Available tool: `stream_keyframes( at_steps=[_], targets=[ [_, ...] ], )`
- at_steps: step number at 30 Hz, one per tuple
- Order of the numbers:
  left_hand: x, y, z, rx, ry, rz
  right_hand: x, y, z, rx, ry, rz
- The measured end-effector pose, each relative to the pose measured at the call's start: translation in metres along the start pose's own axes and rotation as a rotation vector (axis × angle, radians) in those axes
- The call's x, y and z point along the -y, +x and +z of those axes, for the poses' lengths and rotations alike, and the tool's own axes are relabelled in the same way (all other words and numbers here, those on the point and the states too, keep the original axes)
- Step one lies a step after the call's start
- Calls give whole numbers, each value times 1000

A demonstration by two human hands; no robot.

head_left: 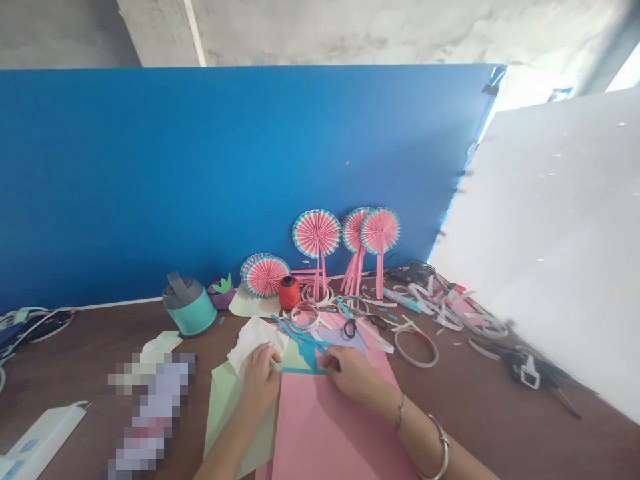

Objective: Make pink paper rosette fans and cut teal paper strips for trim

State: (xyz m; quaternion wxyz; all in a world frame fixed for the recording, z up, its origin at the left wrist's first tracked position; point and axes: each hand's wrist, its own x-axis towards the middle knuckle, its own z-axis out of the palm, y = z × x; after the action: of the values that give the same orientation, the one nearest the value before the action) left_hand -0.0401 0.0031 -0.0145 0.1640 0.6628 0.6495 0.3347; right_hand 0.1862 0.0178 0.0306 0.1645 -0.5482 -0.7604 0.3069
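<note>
A narrow blue paper strip [305, 371] lies along the top edge of a large pink paper sheet [335, 427]. My left hand [261, 373] is closed at the strip's left end, its fingers bent and the fingertips partly hidden. At the right end my right hand [350, 372] pinches the strip, with thumb and forefinger together. Under the pink sheet, to the left, sits a pale green sheet [225, 407]. A crumpled white tissue [253, 340] is just beyond my left hand. More loose blue strips [295, 328] lie ahead of my hands.
Pink pleated paper fans [317, 233] lean on a blue partition [200, 167]. A red thread spool [289, 293], a teal lidded container [190, 307] and scissors [350, 327] stand or lie behind the sheets. A tape roll [416, 347] and paper scraps [440, 303] are to the right.
</note>
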Motion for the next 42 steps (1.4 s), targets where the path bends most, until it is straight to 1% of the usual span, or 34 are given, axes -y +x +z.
stream_keyframes(
  at_steps=[3, 5, 7, 9, 10, 11, 12, 14, 15, 16, 17, 19, 21, 24, 29, 33, 36, 39, 42],
  targets=[
    [4, 2, -1, -45, -6, -35, -1, 0, 1, 0, -10, 9],
    [1, 2, -5, -120, 26, -46, 1, 0, 0, -1, -11, 21],
    [-7, 0, -13, -216, 75, -27, 2, -1, -1, -4, -6, 26],
    [-19, -3, -20, -337, 132, 22, 1, 0, 0, -2, 2, 25],
    [-27, -6, -22, -354, 144, 72, 0, 1, 1, 1, 3, 28],
    [-34, -9, -24, -318, 136, 154, -1, 2, 2, 6, 3, 34],
    [-42, -13, -23, -226, 108, 249, -3, 4, 4, 10, 3, 41],
    [-55, -22, -17, 65, 65, 385, -7, 6, 6, 13, 7, 46],
    [-60, -27, -13, 194, 69, 416, -8, 6, 6, 12, 14, 40],
    [-64, -32, -7, 272, 87, 424, -8, 6, 6, 8, 25, 29],
    [-66, -37, -2, 304, 120, 410, -8, 6, 5, 7, 34, 18],
    [-66, -43, 9, 322, 176, 395, -7, 4, 3, 4, 39, 2],
    [-62, -46, 16, 309, 190, 391, -4, 2, 1, 6, 33, 2],
    [-57, -47, 21, 302, 205, 396, -2, 1, 0, 4, 16, -1],
    [-59, -46, 21, 344, 292, 369, -4, 3, -4, -36, -101, 18],
    [-62, -46, 21, 346, 324, 374, -7, 3, -14, -3, -153, 88],
    [-63, -45, 19, 376, 351, 364, -11, 2, -24, 34, -194, 132],
    [-63, -45, 16, 371, 337, 375, -17, 2, -33, 70, -208, 129],
    [-64, -46, 13, 361, 327, 373, -22, 1, -41, 64, -229, 133]
  ],
)
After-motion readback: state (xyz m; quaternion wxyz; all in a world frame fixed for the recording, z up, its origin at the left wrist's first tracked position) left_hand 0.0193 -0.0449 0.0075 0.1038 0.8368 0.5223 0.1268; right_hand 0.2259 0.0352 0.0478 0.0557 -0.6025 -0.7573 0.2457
